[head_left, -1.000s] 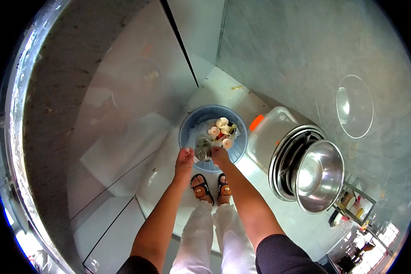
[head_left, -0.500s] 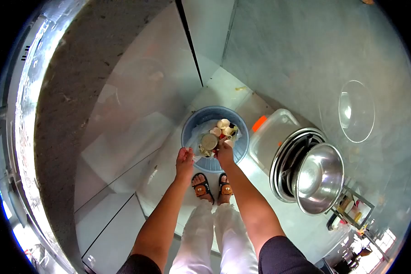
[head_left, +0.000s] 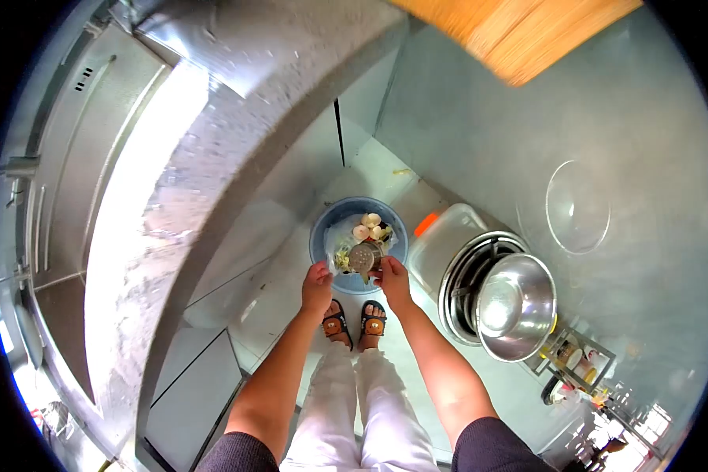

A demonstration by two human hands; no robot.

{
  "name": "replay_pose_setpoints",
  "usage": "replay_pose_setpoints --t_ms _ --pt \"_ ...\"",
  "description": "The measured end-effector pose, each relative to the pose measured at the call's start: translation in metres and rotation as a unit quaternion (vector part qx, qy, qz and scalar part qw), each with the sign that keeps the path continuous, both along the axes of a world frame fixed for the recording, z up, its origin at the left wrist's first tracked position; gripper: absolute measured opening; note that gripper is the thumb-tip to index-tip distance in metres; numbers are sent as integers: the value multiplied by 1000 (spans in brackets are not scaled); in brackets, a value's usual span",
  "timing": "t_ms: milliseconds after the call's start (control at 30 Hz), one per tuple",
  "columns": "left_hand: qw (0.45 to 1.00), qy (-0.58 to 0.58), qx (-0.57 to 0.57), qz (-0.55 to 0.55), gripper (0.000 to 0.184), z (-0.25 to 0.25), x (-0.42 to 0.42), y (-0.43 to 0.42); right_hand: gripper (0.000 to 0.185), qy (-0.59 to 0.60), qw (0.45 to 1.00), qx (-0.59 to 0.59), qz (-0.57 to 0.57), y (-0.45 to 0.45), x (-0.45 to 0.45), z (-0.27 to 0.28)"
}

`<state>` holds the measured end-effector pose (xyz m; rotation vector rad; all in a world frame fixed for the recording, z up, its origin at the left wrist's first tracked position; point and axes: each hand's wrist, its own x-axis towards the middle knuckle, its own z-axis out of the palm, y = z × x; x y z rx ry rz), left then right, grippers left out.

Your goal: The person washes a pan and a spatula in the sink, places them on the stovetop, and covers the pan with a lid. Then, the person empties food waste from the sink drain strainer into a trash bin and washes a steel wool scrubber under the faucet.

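Blue bin [head_left: 320,236]: the work looks partway along; eggshells [head_left: 370,221] and leafy scraps [head_left: 342,260] already lie inside, on pale plastic [head_left: 337,236].
Metal container [head_left: 365,257]: held over the bin's near half and not set down, so its handling seems unfinished; whether anything remains inside it cannot be seen.
Container's look: small, round and short-walled, a dull brownish silver. A flat round face is turned up to view and appears speckled or pierced, too small to tell which. The side wall shows toward the right, and a greenish bit shows at the near edge, stuck there or lying beyond it.
Right hand [head_left: 393,277]: fingers clamped on the container's right side.
Left hand [head_left: 317,288]: at the bin's near-left rim, close to the edge of the plastic; fingers bent, though I cannot tell whether they pinch it or only sit beside it.
Sandals [head_left: 372,318]: on the person's feet, just beside the bin on its near side.
Clear box [head_left: 452,236]: right of the bin, on the floor, with an orange clip.
Steel bowls [head_left: 518,308]: nested by the box, the front one tilted.
Worktop [head_left: 236,126]: grey, curving across the upper left.
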<state>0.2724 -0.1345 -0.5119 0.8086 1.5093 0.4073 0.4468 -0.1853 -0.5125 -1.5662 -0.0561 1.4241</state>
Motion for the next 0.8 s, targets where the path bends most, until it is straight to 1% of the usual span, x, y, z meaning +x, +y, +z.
replay_pose_setpoints --t_ms 100,200,267,333,433,567,700,800 --pt "993 -57 96 -27 34 25 5 -19 21 69 997 27 -32 -10 14 63" --pt "989 -50 125 -64 39 123 31 -18 21 92 994 13 -61 -17 21 122" --pt "978 -17 189 -92 33 183 42 -15 21 96 993 32 -55 -20 24 147" --pt "959 13 251 -131 29 220 50 -8 22 90 993 49 -53 -21 26 168" --pt "934 16 330 -138 20 242 56 -4 20 97 992 76 -36 -21 29 191" --pt "923 20 358 -136 12 254 62 1 20 75 994 76 -21 -14 31 217" --pt "913 41 378 -147 10 259 66 5 21 35 995 86 18 -12 34 230" --pt "899 71 397 -171 8 259 68 6 21 34 996 87 9 -13 39 233"
